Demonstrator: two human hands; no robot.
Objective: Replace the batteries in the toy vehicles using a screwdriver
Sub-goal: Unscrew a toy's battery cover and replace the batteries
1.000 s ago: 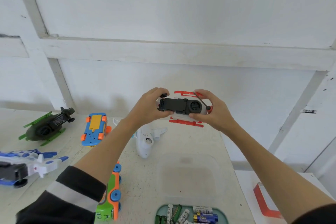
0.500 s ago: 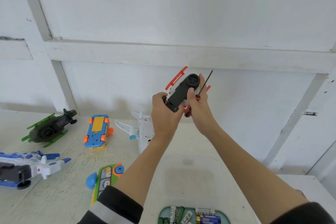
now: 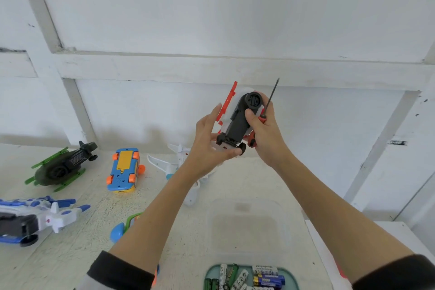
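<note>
White panelled wall (image 3: pixel 211 7) fills the upper frame, crossed by a horizontal rail (image 3: pixel 211 70) and slanted battens. Scuffed off-white table (image 3: pixel 70 254) occupies the lower frame. Lighting is even and diffuse.

Red-white toy helicopter (image 3: pixel 237 122), black underside

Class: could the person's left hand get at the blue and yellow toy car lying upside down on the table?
Probably not yet: the left hand is holding the red and white toy vehicle. Otherwise the blue and yellow toy car lies unobstructed.
</note>
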